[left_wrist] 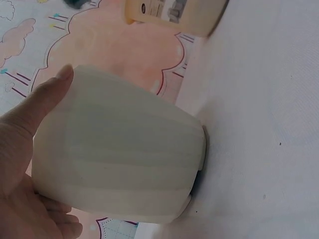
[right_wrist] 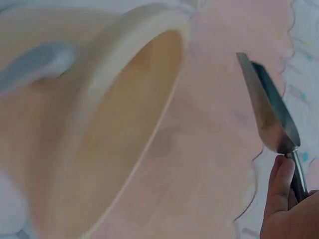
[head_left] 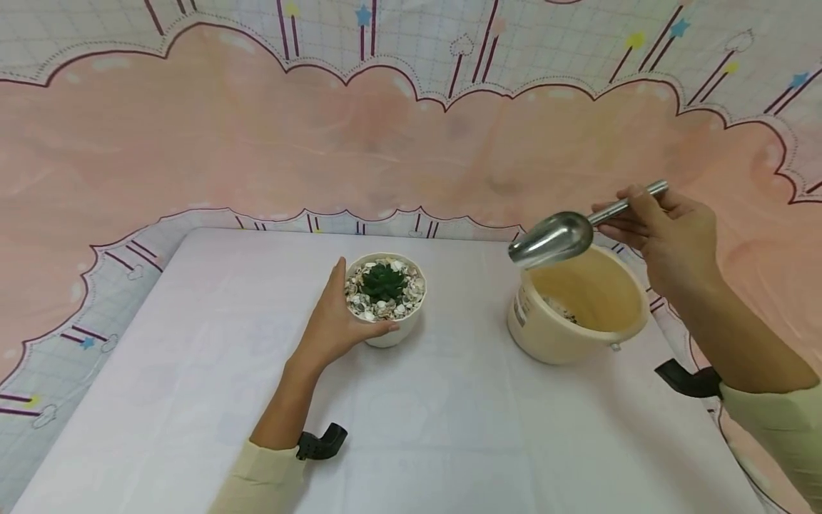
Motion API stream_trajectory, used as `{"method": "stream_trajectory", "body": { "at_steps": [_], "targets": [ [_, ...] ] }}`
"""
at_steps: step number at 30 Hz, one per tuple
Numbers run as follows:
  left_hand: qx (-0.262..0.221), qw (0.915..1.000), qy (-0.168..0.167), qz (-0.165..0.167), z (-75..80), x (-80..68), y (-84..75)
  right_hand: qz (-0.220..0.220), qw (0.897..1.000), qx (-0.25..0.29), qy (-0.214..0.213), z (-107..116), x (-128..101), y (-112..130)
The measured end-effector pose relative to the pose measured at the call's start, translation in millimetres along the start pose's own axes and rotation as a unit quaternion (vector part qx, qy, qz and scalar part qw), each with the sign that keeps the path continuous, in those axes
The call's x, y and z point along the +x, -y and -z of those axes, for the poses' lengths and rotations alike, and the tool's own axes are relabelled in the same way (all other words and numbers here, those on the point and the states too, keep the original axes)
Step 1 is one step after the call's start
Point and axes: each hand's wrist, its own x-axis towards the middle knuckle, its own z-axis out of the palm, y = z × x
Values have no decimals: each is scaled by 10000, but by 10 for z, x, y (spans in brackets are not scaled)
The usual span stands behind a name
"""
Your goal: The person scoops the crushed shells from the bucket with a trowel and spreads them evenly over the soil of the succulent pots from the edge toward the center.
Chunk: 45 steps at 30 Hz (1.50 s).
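Head view, centre of the frame: the left hand (head_left: 340, 321) cups the side of a small white pot (head_left: 388, 314) standing on the white tabletop (head_left: 449, 428), thumb along its front and fingers curled round the far side, a hold that looks meant to keep the pot from shifting. One green succulent (head_left: 383, 281) sits in the pot's middle, ringed by pale shell-like chips. The left wrist view confirms the thumb (left_wrist: 47, 99) lying flat against the pot's ribbed wall.

At right of the frame, the right hand (head_left: 674, 239) pinches the handle of a metal scoop (head_left: 552, 239) between thumb and curled fingers, its bowl hanging just above the rim of a cream bucket (head_left: 578, 314). The bucket stands well apart from the pot, and a little pale gravel lies at its bottom. Whether the scoop carries anything cannot be told from either view; keeping it over the bucket would let spills fall back in.

Counted: one pot, one plant, one scoop, one bucket, two hands.
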Motion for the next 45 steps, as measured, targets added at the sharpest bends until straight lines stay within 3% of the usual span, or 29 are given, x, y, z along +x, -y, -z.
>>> {"method": "stream_trajectory", "body": {
  "at_steps": [6, 12, 17, 20, 27, 35, 41, 43, 45],
  "targets": [
    [15, 10000, 0, -7, 11, 10, 8, -280, 9975, -464, -459, 406, 0, -80],
    [-37, 10000, 25, 61, 22, -10, 0, -275, 9851, -1681, -242, 531, 11, -356],
    [0, 10000, -32, -6, 27, 7, 13, -714, 9524, -2946, 338, 476, 15, -545],
    [-7, 10000, -48, -1, 25, 15, 16, -983, 9320, -3418, 698, 445, 24, -632],
    [-16, 10000, 8, 68, 26, 5, -5, -1392, 9163, -3563, 1187, 470, 86, -774],
    [-42, 10000, -28, 81, 53, -6, -7, -1963, 8757, -4073, 1694, 479, 283, -896],
    [191, 9997, -53, 111, 38, 2, -30, -2294, 8603, -4196, 1763, 507, 354, -927],
    [378, 9992, -80, 71, 32, 2, -41, -2282, 8495, -4396, 1818, 497, 330, -891],
    [648, 9979, -87, 6, 31, 1, -52, -2063, 8246, -4920, 1883, 479, 258, -819]
  ]
}}
